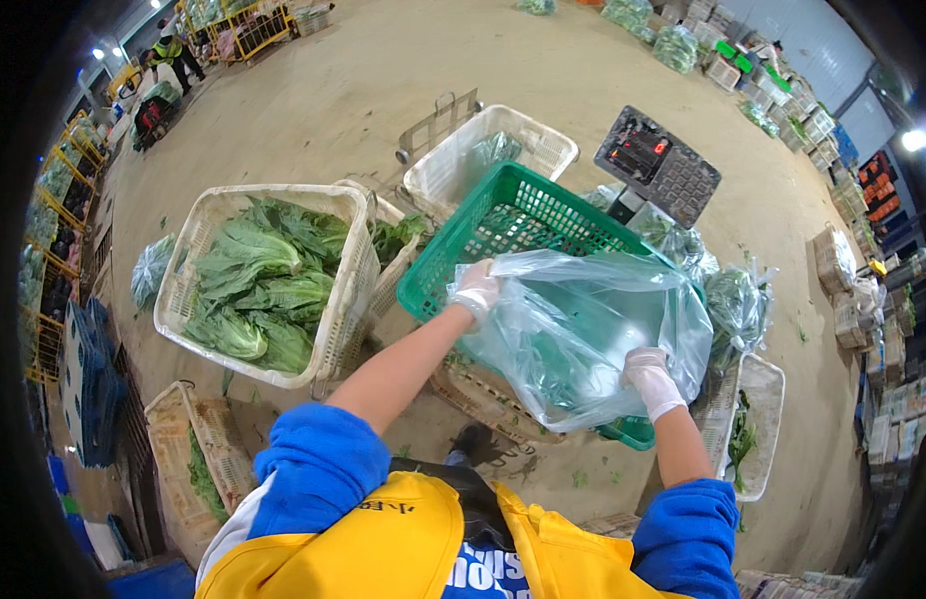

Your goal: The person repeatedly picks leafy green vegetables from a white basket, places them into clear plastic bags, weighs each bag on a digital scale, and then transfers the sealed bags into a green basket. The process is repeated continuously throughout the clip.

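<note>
A large clear plastic bag (583,322) is spread over the near part of a green plastic basket (433,254). My left hand (478,288), in a white glove, grips the bag's edge at its left side. On the right, my gloved right hand (648,374) is closed on the bag's near right part. The bag looks empty, and the green basket shows through it. Left of my left arm stands a white plastic crate (180,299) heaped with green leafy lettuce (261,292). Beyond the basket is a digital scale's display panel (657,165), lit with red digits.
Behind the green basket stands a white crate (560,150) with a bagged item inside. Bagged greens (736,311) sit at the right, above another white crate (766,449). A worn crate (167,449) lies at lower left. Far left, a person in a reflective vest (167,51) bends.
</note>
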### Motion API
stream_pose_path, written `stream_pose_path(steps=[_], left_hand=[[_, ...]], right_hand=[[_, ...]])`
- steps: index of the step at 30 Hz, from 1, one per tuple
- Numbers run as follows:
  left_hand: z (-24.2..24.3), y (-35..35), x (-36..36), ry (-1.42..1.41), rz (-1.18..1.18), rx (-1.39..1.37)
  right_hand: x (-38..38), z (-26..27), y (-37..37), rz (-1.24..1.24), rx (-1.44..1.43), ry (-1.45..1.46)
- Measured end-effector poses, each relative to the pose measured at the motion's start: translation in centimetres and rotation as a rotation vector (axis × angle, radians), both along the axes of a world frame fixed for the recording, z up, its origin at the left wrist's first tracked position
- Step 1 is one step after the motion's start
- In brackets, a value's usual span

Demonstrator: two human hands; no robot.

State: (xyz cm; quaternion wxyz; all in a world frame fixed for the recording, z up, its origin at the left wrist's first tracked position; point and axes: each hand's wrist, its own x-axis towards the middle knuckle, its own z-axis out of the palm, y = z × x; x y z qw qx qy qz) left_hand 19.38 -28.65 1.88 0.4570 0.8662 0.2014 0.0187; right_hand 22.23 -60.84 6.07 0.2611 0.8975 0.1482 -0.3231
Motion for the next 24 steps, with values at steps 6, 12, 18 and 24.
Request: stream_pose_path(steps=[6, 12, 18, 24], left_hand=[[-3.6, -3.1, 1.8, 0.112, 0.096, -0.368], [1.4, 5.0, -4.1, -0.273, -0.085, -0.197], [3.2, 24.1, -15.8, 0.021, 0.088, 0.462], [-4.1, 32.9, -16.0, 0.536, -0.51, 0.928]], right_hand=[[-0.4, -6.1, 2.3, -0.157, 0.819, 0.036], [-2.6, -5.6, 3.7, -0.294, 0.851, 0.112], [-5.3, 1.3, 5.7, -0.58, 1.584, -0.343], [-9.6, 5.0, 16.4, -0.514, 1.707, -0.393]])
